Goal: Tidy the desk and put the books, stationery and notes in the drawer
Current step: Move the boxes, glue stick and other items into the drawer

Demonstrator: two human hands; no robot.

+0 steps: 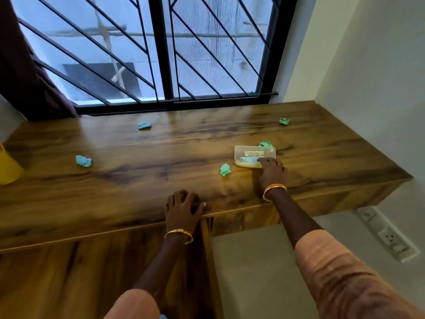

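Wooden desk (138,180) carries 5 crumpled notes and a clear box (254,155). Her right hand (271,172) touches the box's near edge, fingers slightly bent; left hand (182,209) rests spread, holding nothing, on the front edge.

Right hand (271,170) touches clear box (254,155) on desk (138,180).

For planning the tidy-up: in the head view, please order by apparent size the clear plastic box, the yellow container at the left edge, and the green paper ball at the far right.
1. Yellow container, though cropped and nearer.
2. Clear plastic box.
3. Green paper ball, farthest away.
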